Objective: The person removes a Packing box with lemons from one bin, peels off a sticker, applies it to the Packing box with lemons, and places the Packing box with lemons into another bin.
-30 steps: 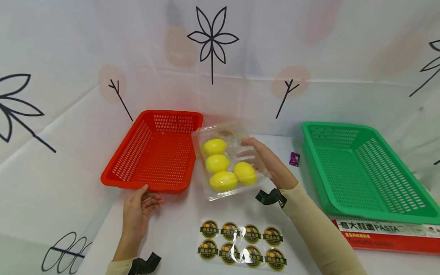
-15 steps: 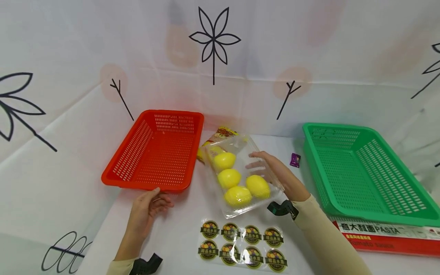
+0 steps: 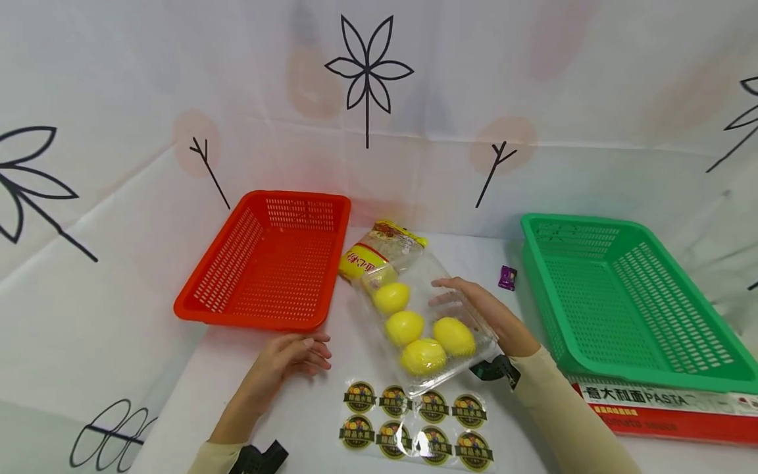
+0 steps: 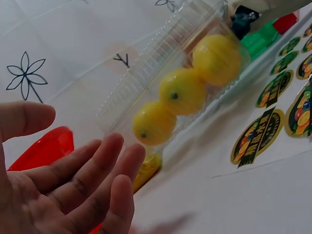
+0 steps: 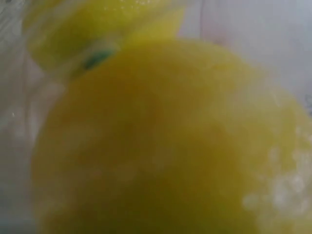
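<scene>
My right hand [image 3: 485,313] holds a clear plastic clamshell box [image 3: 423,270] by its right side, and its fingers show through the plastic. The box is tilted, with several yellow lemons [image 3: 404,327] gathered to its left and lower side. In the right wrist view one lemon [image 5: 161,141] fills most of the picture, blurred. My left hand [image 3: 284,365] is just in front of the red basket, holding nothing. The left wrist view shows its fingers [image 4: 92,175] relaxed and apart, the box of lemons [image 4: 183,92] beyond them.
A red basket [image 3: 251,320] stands at the left, a green basket [image 3: 568,342] at the right on a red PASTA box [image 3: 651,415]. Behind the clamshell lies a yellow food packet [image 3: 385,247]. A sticker sheet [image 3: 414,421] lies in front, a small purple packet [image 3: 507,277] by the green basket.
The box of lemons has come nearer and to the right in my right hand, uncovering the yellow packet. My left hand has left the red basket's front rim and moved right.
</scene>
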The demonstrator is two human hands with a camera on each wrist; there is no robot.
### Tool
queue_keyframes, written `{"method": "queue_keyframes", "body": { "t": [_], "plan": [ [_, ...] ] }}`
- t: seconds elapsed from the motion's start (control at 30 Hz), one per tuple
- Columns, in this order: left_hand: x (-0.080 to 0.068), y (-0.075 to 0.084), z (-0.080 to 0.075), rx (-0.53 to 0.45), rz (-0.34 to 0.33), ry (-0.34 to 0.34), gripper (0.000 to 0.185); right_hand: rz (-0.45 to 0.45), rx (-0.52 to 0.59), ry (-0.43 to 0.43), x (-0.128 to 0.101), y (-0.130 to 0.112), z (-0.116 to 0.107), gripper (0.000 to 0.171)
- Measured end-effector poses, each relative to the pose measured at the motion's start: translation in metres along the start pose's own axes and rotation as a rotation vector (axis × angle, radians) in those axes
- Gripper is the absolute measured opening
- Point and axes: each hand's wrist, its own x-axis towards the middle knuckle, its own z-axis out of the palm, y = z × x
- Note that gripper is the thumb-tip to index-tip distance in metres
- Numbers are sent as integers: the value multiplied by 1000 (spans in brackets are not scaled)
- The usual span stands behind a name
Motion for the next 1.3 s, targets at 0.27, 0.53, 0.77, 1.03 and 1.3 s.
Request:
{"method": "queue_keyframes", "body": {
  "t": [0.27,0.53,0.77,1.03,1.3],
  "plan": [
    [11,-5,17,52,-39,48,42,154,59,47,15,10,-3,71],
    [26,-11,39,82,-27,137,48,121,16,10,25,14,-8,64],
    [44,-17,56,134,-21,271,63,81,-134,42,27,11,-12,61],
    [73,-15,66,195,-22,285,79,69,-150,34,28,9,-21,64],
    [86,-19,67,153,23,256,77,33,-9,47,16,12,-26,59]
  ]
}}
